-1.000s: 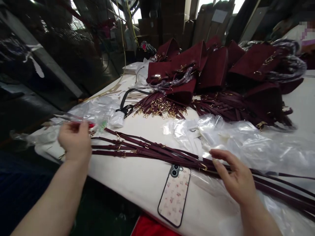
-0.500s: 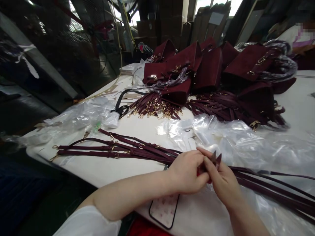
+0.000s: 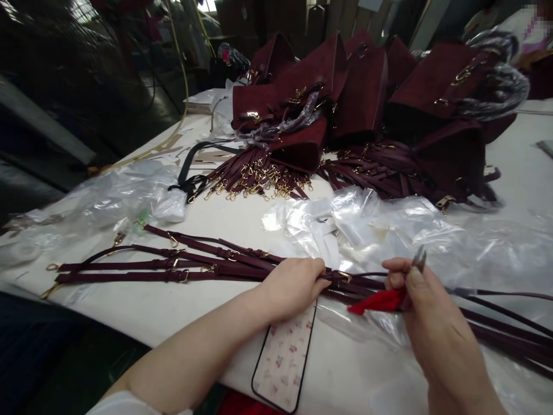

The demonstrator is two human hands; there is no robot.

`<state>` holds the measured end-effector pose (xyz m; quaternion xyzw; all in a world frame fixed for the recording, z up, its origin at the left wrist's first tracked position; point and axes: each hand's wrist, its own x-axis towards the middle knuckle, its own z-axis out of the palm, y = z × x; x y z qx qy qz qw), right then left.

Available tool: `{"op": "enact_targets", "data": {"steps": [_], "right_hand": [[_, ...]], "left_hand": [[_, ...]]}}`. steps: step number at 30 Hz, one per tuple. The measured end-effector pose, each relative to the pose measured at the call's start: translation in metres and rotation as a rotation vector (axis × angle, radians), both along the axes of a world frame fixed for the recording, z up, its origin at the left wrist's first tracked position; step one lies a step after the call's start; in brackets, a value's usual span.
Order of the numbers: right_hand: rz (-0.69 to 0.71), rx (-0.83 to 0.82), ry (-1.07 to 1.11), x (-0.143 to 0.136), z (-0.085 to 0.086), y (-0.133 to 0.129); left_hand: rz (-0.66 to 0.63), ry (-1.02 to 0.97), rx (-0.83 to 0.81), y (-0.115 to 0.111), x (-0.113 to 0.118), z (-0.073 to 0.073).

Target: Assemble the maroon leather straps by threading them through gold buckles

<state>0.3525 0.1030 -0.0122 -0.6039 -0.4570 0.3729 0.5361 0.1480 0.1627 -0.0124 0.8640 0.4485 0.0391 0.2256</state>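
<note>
My left hand (image 3: 294,288) is closed on a burgundy strap (image 3: 220,270) in a bundle lying across the table, its fingertips beside a gold buckle (image 3: 344,277). To the right, my right hand (image 3: 432,317) is raised, with thread snips (image 3: 419,257) in its fingers, their metal tips pointing up. A crumpled red cloth (image 3: 380,301) sticks out of the same hand towards the left. The snips' handles are hidden in my palm. Below my left hand lies a phone (image 3: 283,366) in a floral-patterned case.
Burgundy handbags (image 3: 358,92) are piled at the back. In front of them lie straps with gold clasps (image 3: 259,176). Clear plastic bags (image 3: 389,225) spread over the right side, more plastic (image 3: 129,190) at the left. Another person (image 3: 529,26) shows at upper right.
My hands, close together before, have moved apart. The left went down and left onto the straps; the right moved right with the snips. The red cloth now shows more, and the view has shifted.
</note>
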Motion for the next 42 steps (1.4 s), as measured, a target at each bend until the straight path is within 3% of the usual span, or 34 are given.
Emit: {"op": "enact_targets", "data": {"steps": [4, 10, 14, 19, 26, 36, 42], "right_hand": [[0.024, -0.069, -0.167, -0.007, 0.004, -0.007], [0.366, -0.261, -0.246, -0.016, 0.006, -0.011], [0.31, -0.239, -0.292, -0.013, 0.006, -0.008], [0.237, -0.156, -0.459, -0.011, 0.005, -0.003], [0.37, -0.19, -0.558, -0.012, -0.004, 0.002], [0.376, -0.373, -0.883, -0.014, -0.013, 0.007], [0.441, -0.396, -0.921, -0.02, -0.013, 0.01]], "left_hand": [[0.2, -0.116, -0.059, -0.002, 0.001, 0.001], [0.245, -0.415, -0.101, 0.0, 0.004, -0.013], [0.216, -0.413, -0.097, 0.007, 0.008, -0.027], [0.313, -0.419, -0.047, 0.013, 0.008, -0.032], [0.347, -0.444, -0.098, 0.015, 0.007, -0.03], [0.289, -0.437, -0.039, 0.009, 0.01, -0.03], [0.218, -0.431, -0.012, 0.007, 0.011, -0.031]]}}
